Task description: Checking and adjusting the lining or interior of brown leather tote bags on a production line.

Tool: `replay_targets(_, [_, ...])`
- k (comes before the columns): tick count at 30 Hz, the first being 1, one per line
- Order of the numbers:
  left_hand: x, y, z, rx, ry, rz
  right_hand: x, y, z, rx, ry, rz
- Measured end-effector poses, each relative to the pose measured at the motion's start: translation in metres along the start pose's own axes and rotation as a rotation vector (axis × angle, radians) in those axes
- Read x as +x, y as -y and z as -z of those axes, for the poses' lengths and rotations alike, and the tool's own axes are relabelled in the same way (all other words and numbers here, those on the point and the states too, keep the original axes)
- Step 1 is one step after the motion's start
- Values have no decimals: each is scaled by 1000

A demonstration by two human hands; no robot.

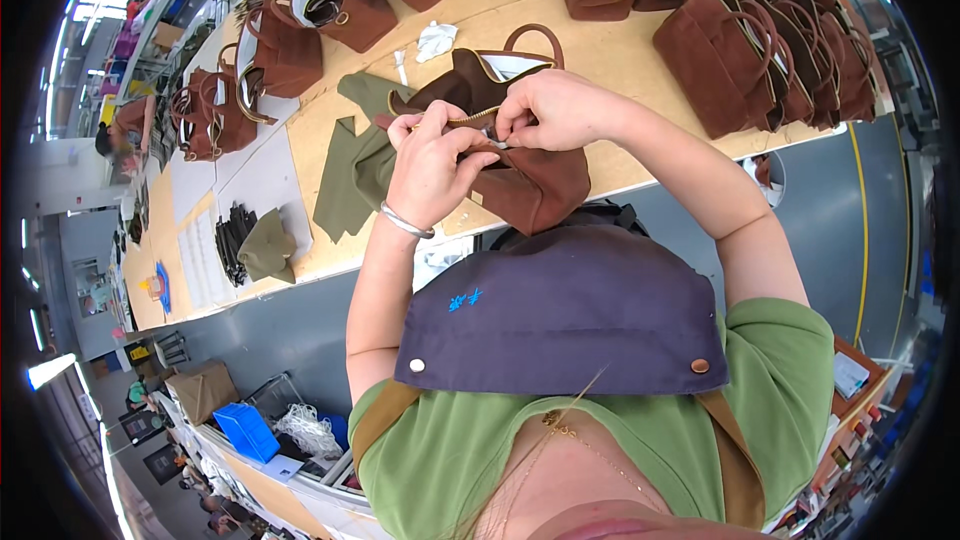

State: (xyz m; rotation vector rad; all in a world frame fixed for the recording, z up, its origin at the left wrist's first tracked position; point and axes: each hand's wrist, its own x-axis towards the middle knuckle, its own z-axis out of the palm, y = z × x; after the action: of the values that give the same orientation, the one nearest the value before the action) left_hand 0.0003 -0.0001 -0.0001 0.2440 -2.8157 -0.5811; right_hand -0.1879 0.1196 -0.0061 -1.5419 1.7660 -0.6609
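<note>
In the middle of the frame, a brown handbag (545, 185) lies at the near edge of the bench (600, 55), its mouth open and a looped handle (540, 32) rising behind it. A gold-toothed zip (468, 119) runs along the opening.

The left hand (435, 165), with a silver bracelet (406, 224) at its wrist, bends its fingers over the left part of the opening, thumb and forefinger pinching the bag's edge. The right hand (545, 112) comes in from the right, its fingertips pressed together on the bag at the opening, just beside the left hand; the exact part pinched is hidden.

Left of the bag lie olive fabric pieces (336, 180). Above it sits a crumpled white cloth (436, 40). Brown bags (712, 70) crowd the upper right, and more bags (282, 55) line the upper left. Dark strips (232, 242) rest at the centre left, beside a folded olive piece (268, 248).
</note>
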Motion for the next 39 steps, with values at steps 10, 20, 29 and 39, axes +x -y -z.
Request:
replay_targets(10, [0,-1,-4,43,-105,2,-4,4,1,-7,10,-12])
replay_targets(20, [0,0,-2,49,-79,47,-5,8,2,-28,-9,3])
replay_targets(29, [0,-2,1,36,-89,46,-5,12,6,-1,-14,33])
replay_targets(39, [7,-3,7,-32,-90,53,-3,6,-7,124,-140,86])
